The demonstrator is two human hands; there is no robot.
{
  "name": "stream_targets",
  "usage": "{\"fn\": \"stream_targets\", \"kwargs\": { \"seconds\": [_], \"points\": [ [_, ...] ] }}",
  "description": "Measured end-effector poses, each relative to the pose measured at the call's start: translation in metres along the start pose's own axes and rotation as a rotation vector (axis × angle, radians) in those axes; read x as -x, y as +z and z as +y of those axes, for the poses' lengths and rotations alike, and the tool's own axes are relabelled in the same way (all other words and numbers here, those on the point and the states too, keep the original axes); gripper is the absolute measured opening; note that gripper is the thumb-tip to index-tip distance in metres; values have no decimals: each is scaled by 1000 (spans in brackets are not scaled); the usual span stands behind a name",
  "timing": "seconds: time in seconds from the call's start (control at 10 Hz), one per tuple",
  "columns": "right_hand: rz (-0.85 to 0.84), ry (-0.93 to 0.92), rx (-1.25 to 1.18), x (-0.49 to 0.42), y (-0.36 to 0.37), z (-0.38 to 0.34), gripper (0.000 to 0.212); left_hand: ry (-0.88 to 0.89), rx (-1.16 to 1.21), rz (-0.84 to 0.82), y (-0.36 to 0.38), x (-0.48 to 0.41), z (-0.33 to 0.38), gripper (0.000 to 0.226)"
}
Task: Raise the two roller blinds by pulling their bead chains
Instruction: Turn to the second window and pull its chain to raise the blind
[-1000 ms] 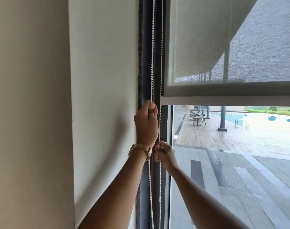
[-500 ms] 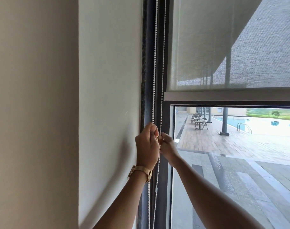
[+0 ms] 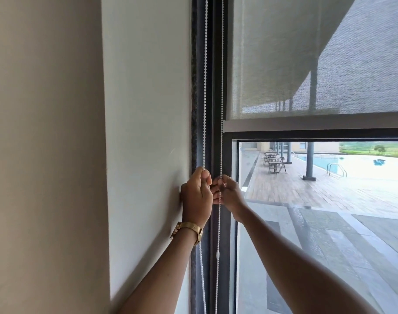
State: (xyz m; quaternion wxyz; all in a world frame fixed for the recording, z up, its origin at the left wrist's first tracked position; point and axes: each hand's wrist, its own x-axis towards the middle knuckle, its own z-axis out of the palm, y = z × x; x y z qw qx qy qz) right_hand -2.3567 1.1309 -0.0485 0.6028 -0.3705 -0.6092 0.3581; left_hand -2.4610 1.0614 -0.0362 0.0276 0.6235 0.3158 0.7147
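A white bead chain (image 3: 204, 87) hangs in two strands along the dark window frame (image 3: 217, 109). My left hand (image 3: 197, 196), with a gold watch on its wrist, is closed around the left strand. My right hand (image 3: 227, 193) sits right beside it at the same height and pinches the right strand (image 3: 221, 87). The grey mesh roller blind (image 3: 284, 55) covers the upper window; its bottom bar (image 3: 316, 125) lies just above the frame's crossbar. A small white connector (image 3: 217, 254) sits on the right strand below my hands.
A white wall (image 3: 148, 132) stands close on the left, with a beige panel (image 3: 46, 155) further left. Through the glass below the blind lie a wooden deck, tables and chairs (image 3: 274, 163) and a pool (image 3: 352, 164).
My left hand has come down with the left strand, my right hand has gone up to meet it, and the blind's bottom bar has risen to the crossbar.
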Motion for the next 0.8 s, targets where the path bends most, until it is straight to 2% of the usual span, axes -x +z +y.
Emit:
{"fn": "stream_targets", "kwargs": {
  "seconds": [0.2,0.3,0.4,0.5,0.6,0.7,0.8],
  "points": [
    [-53,100,106,25,-7,15,17,-28,32,-43,1,1,-7,20],
    [-32,137,222,44,-16,23,23,-73,95,-78,1,16,-7,21],
    [13,98,370,60,-25,23,27,-118,99,-79,5,39,-15,24],
    [79,-46,597,72,-38,13,28,-184,89,-98,10,70,-24,17],
    [169,-189,710,93,-51,-11,29,-242,49,-111,14,95,-21,55],
    [230,-346,792,122,-65,-47,30,-51,-80,-109,17,109,-3,71],
    [282,-507,779,169,-75,-98,32,109,-151,-145,23,111,33,74]
  ]
}}
